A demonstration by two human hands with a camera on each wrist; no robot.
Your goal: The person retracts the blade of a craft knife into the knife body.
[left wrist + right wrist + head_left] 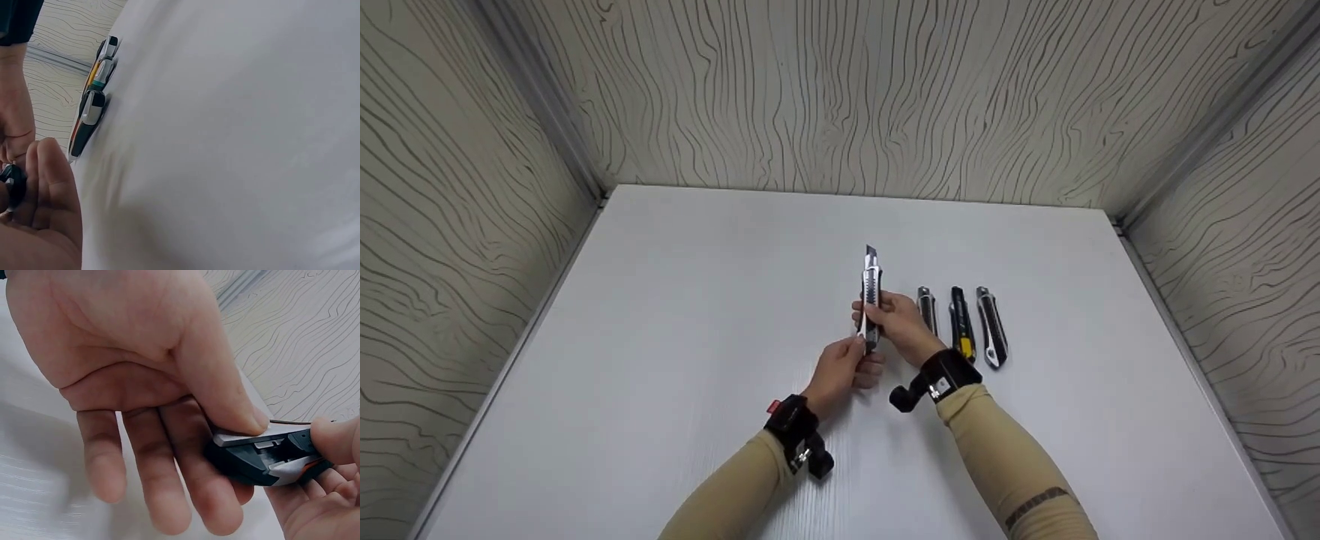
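Note:
A silver and black utility knife (871, 281) points away from me with its blade (871, 251) out at the far end. My right hand (906, 324) holds it around the middle, thumb along its upper face. At the rear end, my left hand (838, 369) pinches it between thumb and fingers. Close up in the right wrist view, the left thumb presses near the knife's dark end (242, 461), while the left hand's other fingers hang loose. The left wrist view shows only a small part of the held knife (16, 183).
Right of my hands, in a row on the white table (697, 300), lie a silver utility knife (928, 306), a black and yellow one (961, 322) and another silver and black one (992, 326). Wood-patterned panels (825, 97) enclose the table at the back and sides.

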